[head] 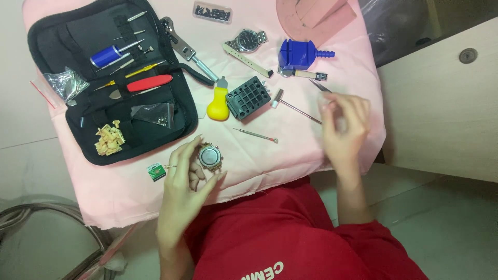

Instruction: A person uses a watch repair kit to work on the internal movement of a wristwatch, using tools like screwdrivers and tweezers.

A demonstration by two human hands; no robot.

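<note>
Gold-toned metal rings the watch case that the left hand pinches by its rim, back side up, low over the near edge of the pink cloth that covers the counter. The left fingers are closed on the case; the right hand hovers apart over the cloth's right side, blurred, its fingers curled together, and whether they pinch anything small I cannot tell. A thin pin tool lies between the hands, with a small hammer, a black holder block and a yellow-handled case knife just beyond. Further back sit a blue link remover, a second watch and an open black tool pouch. By my judgement the case back is being inspected or worked open, and that calls for a steady grip and a fine tool.
</note>
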